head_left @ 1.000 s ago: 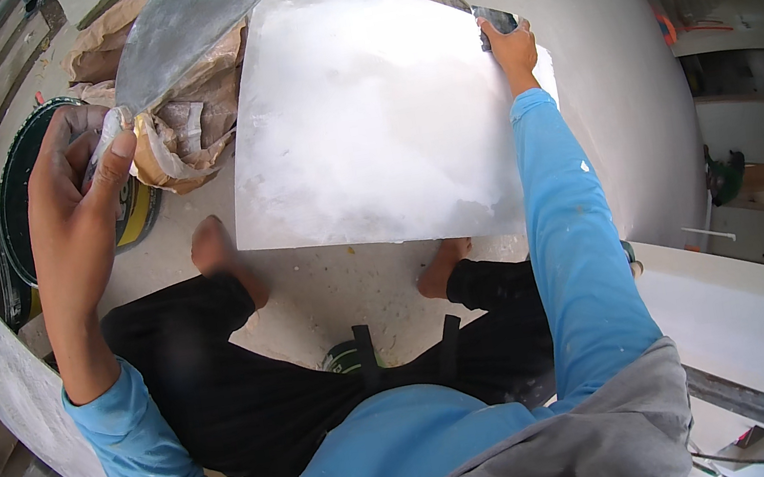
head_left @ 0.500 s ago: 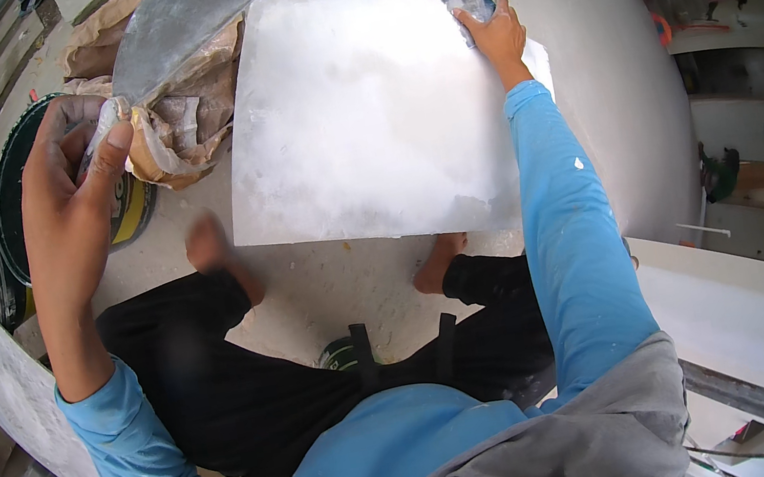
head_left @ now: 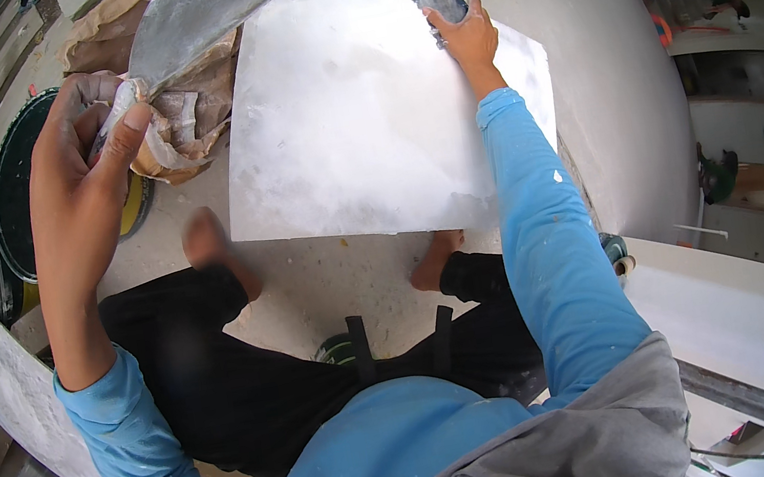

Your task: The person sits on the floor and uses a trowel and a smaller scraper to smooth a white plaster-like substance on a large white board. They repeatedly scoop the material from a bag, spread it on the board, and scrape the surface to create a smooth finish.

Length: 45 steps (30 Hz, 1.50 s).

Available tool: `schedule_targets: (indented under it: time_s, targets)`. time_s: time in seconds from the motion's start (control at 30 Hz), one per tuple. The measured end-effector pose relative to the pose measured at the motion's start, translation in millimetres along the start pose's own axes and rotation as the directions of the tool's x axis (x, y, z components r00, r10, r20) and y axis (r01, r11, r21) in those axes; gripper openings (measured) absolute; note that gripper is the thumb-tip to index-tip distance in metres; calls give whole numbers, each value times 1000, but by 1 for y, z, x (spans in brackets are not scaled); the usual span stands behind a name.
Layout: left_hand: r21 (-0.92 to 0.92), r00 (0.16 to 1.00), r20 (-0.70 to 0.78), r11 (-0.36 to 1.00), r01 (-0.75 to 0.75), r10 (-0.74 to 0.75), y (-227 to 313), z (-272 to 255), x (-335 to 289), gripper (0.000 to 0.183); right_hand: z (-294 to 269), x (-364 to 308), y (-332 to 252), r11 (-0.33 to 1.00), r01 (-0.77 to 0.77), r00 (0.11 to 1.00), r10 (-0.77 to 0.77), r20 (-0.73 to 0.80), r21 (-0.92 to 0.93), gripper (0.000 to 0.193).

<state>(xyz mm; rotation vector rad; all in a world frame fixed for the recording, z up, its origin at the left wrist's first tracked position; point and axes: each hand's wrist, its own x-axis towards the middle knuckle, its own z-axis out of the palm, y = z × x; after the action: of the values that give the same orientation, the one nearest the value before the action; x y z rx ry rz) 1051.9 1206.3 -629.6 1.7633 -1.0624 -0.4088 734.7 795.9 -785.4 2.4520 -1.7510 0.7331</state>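
Observation:
My left hand [head_left: 81,175], raised at the left, is closed around the pale, smeared handle of a wide grey putty knife [head_left: 201,21]. The blade fans upward and its tip overlaps the far left corner of a white panel [head_left: 339,146]. My right hand [head_left: 471,42] is over the panel's far right part. Its fingers are closed on a small metal scraper [head_left: 443,5], whose blade appears to rest against the white surface; my fingers hide its lower part. Faint grey smudges mark the panel.
Behind the putty knife lies a crumpled brown paper bag [head_left: 181,150]. Dark buckets [head_left: 25,193] stand at the left, beside a curved whitish sheet [head_left: 18,382]. My bare feet are under the panel's near edge. A white board [head_left: 729,315] lies at the right; other people show far right.
My right hand has slid left across the panel with the scraper. My left hand has shifted slightly right, carrying the putty knife's blade further over the panel's corner.

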Motion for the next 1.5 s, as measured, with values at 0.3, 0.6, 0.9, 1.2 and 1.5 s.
schedule_targets:
  time_s: [0.3,0.6,0.9,1.2,1.5]
  targets:
    - [60,994,111,998,10,-17,18,6,5,43,-22,-104,-121,922,349,920,-371,123,168,95]
    - [-2,992,124,999,-35,35,25,4,0,33,-73,-192,-159,776,528,761,-612,214,344,87]
    - [54,998,63,998,-32,28,12,-15,-13,33,-135,-202,-115,811,523,797,-574,186,264,85]
    - [-19,997,-25,997,-76,76,0,-22,-12,35,-32,-59,-21,920,-379,922,385,45,-103,108]
    - [28,999,30,999,-20,19,2,-28,-12,33,27,-36,-167,996,60,997,-63,48,61,101]
